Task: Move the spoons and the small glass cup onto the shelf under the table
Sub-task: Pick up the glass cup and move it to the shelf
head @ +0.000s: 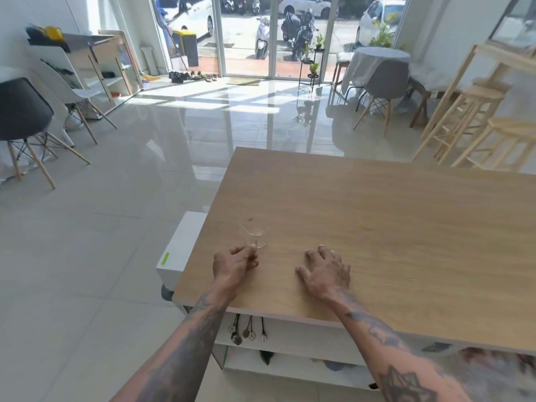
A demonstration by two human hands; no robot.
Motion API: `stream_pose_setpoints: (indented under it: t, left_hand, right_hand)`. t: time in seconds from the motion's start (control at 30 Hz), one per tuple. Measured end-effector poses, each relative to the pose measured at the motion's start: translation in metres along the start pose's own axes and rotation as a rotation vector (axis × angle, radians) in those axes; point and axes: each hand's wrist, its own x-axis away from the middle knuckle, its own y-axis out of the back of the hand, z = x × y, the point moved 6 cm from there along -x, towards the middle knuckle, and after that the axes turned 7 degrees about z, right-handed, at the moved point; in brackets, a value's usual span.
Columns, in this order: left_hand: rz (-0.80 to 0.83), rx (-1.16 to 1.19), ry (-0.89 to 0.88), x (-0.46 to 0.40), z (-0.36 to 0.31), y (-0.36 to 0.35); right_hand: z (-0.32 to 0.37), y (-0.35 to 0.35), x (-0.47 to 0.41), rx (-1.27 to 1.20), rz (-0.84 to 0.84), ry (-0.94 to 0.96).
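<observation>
A small clear glass cup (254, 235) is tipped over the near left part of the wooden table (377, 227). My left hand (234, 264) grips its base between thumb and fingers. My right hand (326, 271) rests flat on the tabletop to the right, fingers spread, holding nothing. Below the table's front edge runs a white shelf (290, 340); several spoons (246, 332) with dark handles lie on it at its left end. No spoon is on the tabletop.
A white box (179, 250) with a green label sits against the table's left side. Chairs (26, 117) stand at the left, wooden stools (475, 117) at the right. A lower shelf (290, 369) holds dark items. Glossy tile floor surrounds the table.
</observation>
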Motion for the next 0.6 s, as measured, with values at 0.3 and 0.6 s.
stream_pose_setpoints:
  t: [0.3,0.6]
  left_hand:
    - [0.137,0.017,-0.025,0.036,-0.021,0.010]
    - [0.199,-0.023,-0.034,0.104,-0.017,0.031]
  right_hand:
    - [-0.016,0.007,0.016,-0.037,0.065,0.084]
    - [-0.030,0.002,0.060,-0.047,0.061,0.183]
